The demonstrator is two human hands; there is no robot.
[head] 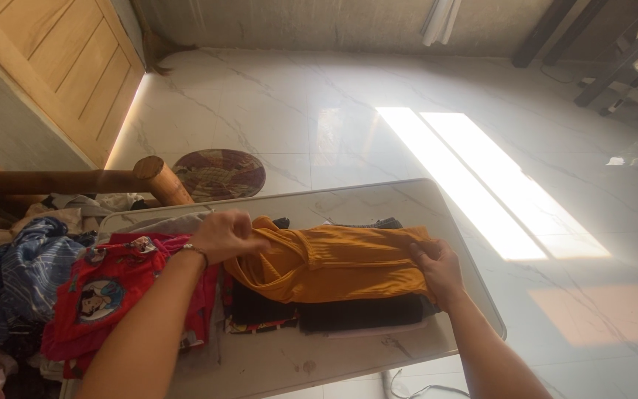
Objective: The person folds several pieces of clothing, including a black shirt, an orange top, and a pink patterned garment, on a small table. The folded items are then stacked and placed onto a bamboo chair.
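Our left hand (224, 235) is closed on one end of the mustard-yellow ribbed top (334, 262), the cloth bunched under the fingers, while our right hand (437, 267) pinches the opposite end between thumb and fingers. The top lies stretched between them on a stack of dark folded garments (348, 312) in the middle of the small marble-patterned table (378, 198). To the left, a red printed garment (116, 292) hangs over the table's edge, and beyond it a loose heap of clothes (20, 277) with blue striped cloth spreads toward a wooden post (160, 177). A round woven mat (219, 174) lies on the sunlit tiled floor behind. We judge the main risk to be the bunched left end: if we lay it down that way, the fold may set crooked and lumpy. The stack sits close to the near edge, so pressing or tugging toward us could slide it off, and a pull to the left might drag the red garment along.
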